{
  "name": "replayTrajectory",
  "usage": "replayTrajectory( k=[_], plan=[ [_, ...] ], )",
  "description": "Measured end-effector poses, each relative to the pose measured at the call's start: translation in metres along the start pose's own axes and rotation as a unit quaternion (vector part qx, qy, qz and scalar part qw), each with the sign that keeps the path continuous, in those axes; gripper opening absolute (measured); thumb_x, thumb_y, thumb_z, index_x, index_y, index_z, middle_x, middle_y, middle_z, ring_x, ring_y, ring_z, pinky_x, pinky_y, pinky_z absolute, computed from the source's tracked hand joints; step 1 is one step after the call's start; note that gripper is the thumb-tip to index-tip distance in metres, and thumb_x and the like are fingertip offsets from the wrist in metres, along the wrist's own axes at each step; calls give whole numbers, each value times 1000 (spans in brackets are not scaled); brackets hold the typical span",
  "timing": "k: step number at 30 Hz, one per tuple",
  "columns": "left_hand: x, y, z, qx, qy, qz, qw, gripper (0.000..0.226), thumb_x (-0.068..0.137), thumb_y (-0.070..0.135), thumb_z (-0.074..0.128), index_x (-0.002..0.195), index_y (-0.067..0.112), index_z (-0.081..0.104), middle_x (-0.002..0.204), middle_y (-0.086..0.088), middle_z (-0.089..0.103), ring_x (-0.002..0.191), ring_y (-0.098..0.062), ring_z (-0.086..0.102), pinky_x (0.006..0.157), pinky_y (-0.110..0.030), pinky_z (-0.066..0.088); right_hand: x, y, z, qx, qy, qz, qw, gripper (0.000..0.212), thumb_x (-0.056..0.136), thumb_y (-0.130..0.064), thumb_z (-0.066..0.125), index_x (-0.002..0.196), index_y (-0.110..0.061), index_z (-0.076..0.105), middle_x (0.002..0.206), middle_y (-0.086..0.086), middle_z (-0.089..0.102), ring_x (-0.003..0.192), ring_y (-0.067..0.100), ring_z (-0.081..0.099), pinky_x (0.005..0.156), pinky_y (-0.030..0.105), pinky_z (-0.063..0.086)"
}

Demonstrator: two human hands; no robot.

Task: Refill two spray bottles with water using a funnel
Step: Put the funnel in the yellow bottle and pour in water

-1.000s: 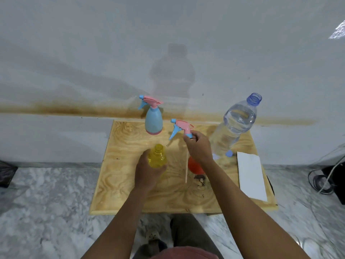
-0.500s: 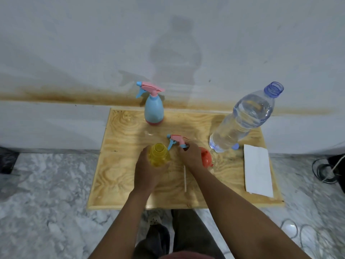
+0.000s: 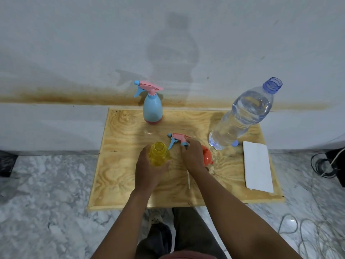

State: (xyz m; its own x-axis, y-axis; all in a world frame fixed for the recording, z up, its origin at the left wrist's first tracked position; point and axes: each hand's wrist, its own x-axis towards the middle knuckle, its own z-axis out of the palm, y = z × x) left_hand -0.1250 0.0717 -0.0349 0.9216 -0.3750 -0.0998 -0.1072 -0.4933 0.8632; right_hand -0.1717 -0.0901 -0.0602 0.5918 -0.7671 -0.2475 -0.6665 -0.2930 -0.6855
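A: Leftmost on the wooden board?
B: The blue spray bottle, upright at the far edge, trigger on top, well apart from both hands.
A: Moving right?
B: The left hand, curled round the yellow spray bottle near the board's middle. Upright, neck open, no top on.
A: Just beside that?
B: The right hand, pinching the pink-and-blue trigger head by its collar, just right of the yellow neck. On the board or just above: cannot tell. A dip tube trailing toward the near edge past the wrist.
A: Further right?
B: The orange funnel, lying on the board, partly hidden behind the right hand. Then the water bottle, standing uncapped with water inside, a blue cap at its base. Last, a white sheet at the right end.
A: Step in hand?
B: Looks like laying aside the unscrewed head: bottle 1 of 2 opened, no pouring yet.
A: Next move?
B: Probably releasing the head, picking up the funnel, seating its spout in the yellow neck. Calls for a firm left grip and a straight funnel before tipping that heavy bottle.
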Motion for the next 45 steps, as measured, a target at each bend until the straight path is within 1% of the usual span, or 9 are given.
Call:
replayTrajectory(
  k=[6, 10, 14, 17, 22, 32, 38, 42, 45],
  plan=[
    [0, -3, 2, 8, 6, 2, 1000, 76, 64, 33, 92, 128, 18, 54, 116, 1, 63, 102, -17, 60, 82, -26, 46, -44, -6, -22, -75, 139, -122, 980, 19, 90, -21, 65, 108, -18, 69, 102, -3, 69, 89, 15, 64, 64, 24, 39],
    [-1, -3, 5, 2, 6, 2, 1000, 77, 65, 30, 92, 130, 15, 54, 118, -4, 63, 107, -22, 60, 83, -28, 46, -68, 12, -37, -9, 224, -33, 974, 20, 88, -33, 67, 104, -23, 62, 93, -10, 61, 84, 12, 59, 65, 26, 42],
    [-4, 1, 10, 5, 3, 3, 1000, 79, 65, 34, 92, 131, 16, 53, 120, -3, 63, 108, -21, 59, 85, -29, 48, -57, 43, -49, 8, 169, 49, 984, 48, 86, -42, 69, 128, -22, 56, 120, -2, 61, 112, 17, 56, 85, 33, 47],
    [-5, 2, 13, 4, 8, -3, 1000, 78, 65, 35, 92, 130, 18, 54, 119, -1, 63, 108, -21, 61, 86, -33, 52, -41, 57, -55, 15, 112, 44, 993, 54, 85, -44, 71, 132, -23, 57, 123, 1, 61, 115, 20, 57, 93, 40, 51],
    [-6, 3, 13, 12, 12, 4, 1000, 74, 65, 37, 91, 127, 20, 54, 118, 1, 64, 106, -19, 61, 85, -33, 52, -28, 60, -54, 9, 60, 14, 998, 48, 87, -47, 69, 129, -26, 60, 117, -1, 62, 108, 17, 58, 91, 41, 52],
    [-7, 4, 11, 27, -2, 7, 1000, 78, 67, 36, 90, 133, 20, 50, 123, -1, 62, 110, -22, 60, 83, -30, 47, -32, 41, -74, -3, 100, -17, 995, 31, 94, -42, 62, 117, -22, 67, 113, -3, 67, 106, 16, 61, 84, 32, 47],
    [-8, 7, 2, 54, -41, 3, 998, 107, 66, 47, 89, 151, 23, 28, 151, -2, 41, 136, -23, 44, 93, -31, 43, -41, 1, -95, 34, 158, -126, 979, 29, 95, -34, 65, 117, -16, 68, 114, -2, 70, 106, 12, 61, 87, 30, 48],
    [-10, 22, -18, 63, -25, 77, 995, 99, 76, 46, 82, 153, 21, 26, 155, -3, 36, 139, -20, 40, 95, -29, 41, -38, -27, -102, 71, 106, -204, 971, 25, 94, -25, 67, 114, -9, 69, 106, 0, 71, 96, 7, 61, 86, 24, 49],
    [-7, 34, -33, 76, 4, 174, 982, 78, 83, 52, 70, 147, 20, 39, 149, -3, 46, 135, -17, 45, 99, -29, 44, -38, -55, -109, 124, 20, -176, 976, 21, 96, -27, 63, 106, -10, 71, 87, 4, 69, 79, 4, 58, 73, 16, 45]
  ],
)
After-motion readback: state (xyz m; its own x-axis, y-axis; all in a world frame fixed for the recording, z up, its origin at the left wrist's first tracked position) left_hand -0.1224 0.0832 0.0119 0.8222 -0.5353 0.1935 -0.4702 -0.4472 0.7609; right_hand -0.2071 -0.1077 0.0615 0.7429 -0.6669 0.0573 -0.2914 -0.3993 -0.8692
